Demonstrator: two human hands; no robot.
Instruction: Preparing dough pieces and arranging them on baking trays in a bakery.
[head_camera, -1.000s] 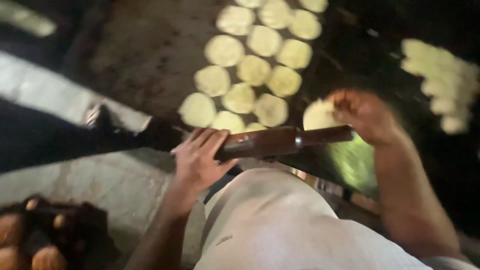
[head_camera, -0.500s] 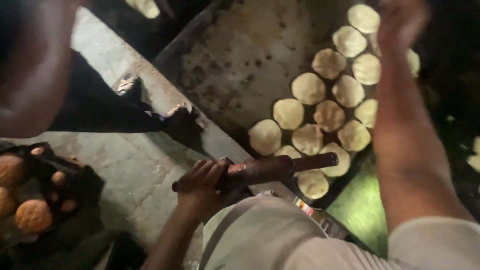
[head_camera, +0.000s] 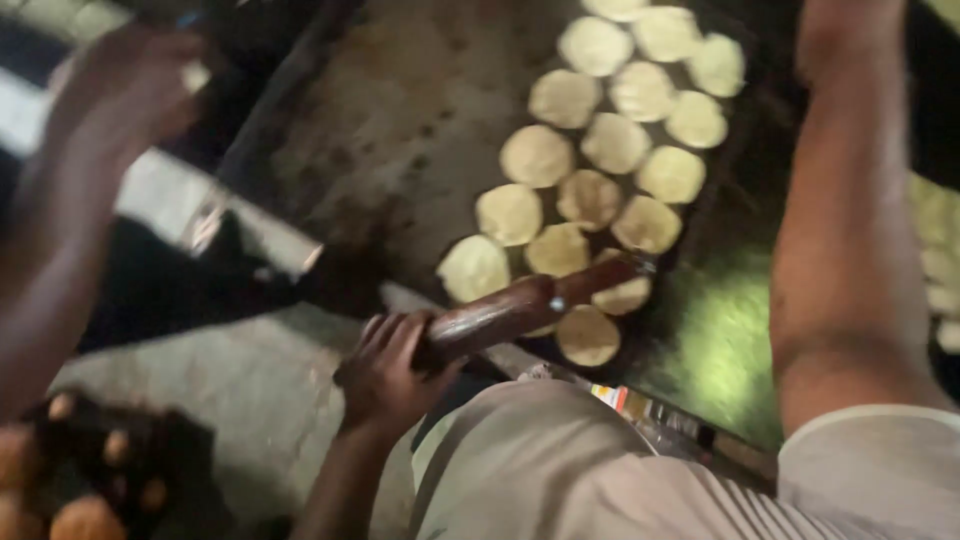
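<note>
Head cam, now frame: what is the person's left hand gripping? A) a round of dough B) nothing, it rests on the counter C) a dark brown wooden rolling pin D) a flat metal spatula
C: the left hand is closed around one end of a dark brown rolling pin, whose far end reaches over the dough rounds on the griddle.

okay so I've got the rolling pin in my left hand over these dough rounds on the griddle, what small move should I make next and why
Probably draw the rolling pin back toward yourself a little. Your left hand grips its near end, and the far end hangs over the nearest dough rounds on the griddle; pulling it back would uncover them. Your right arm reaches out of view, so I cannot tell what that hand holds.
</note>
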